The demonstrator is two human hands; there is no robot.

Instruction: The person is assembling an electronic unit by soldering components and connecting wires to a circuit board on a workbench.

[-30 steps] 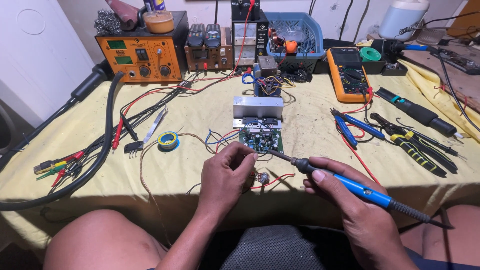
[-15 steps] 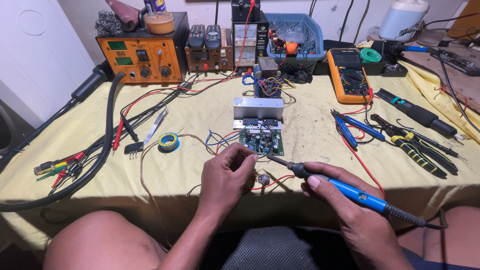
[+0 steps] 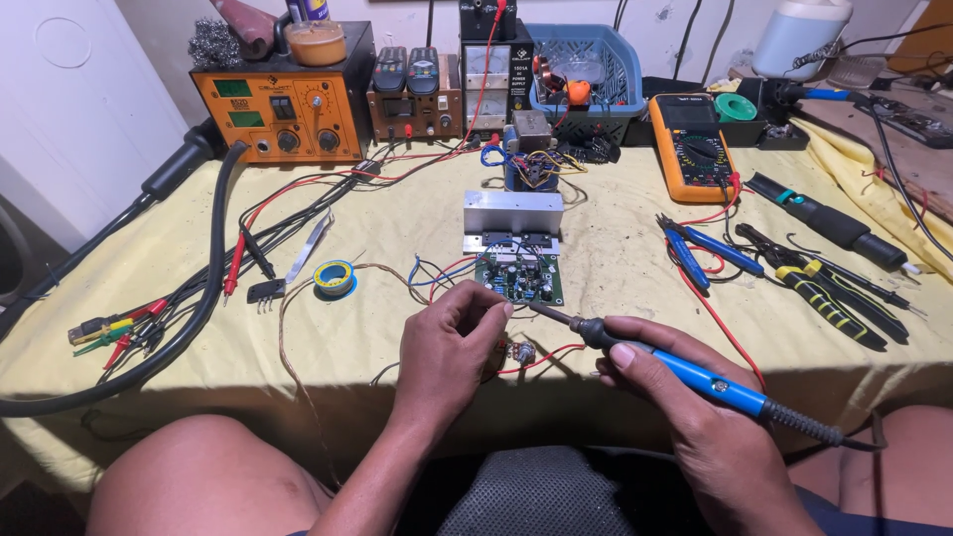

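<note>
The left hand (image 3: 452,342) has its fingers (image 3: 486,310) pinched on something too small to tell, just beside the green board (image 3: 519,278) at the tabletop (image 3: 615,268) middle. The right hand (image 3: 685,412) grips a blue iron (image 3: 685,369), tip near that pinch. Pliers (image 3: 824,288) lie right.

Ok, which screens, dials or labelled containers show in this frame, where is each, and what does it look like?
Orange station: back left, boxy, two small green screens, black knobs.
Brown supply: right of it, small dark display.
Analog meter: back centre, black case, white needle dial.
Multimeter: back right, lying flat, orange case, grey screen, round selector.
White jug: far back right, blue label.
Left hand pinches near the green circuit board; right hand grips a blue soldering iron.
</note>
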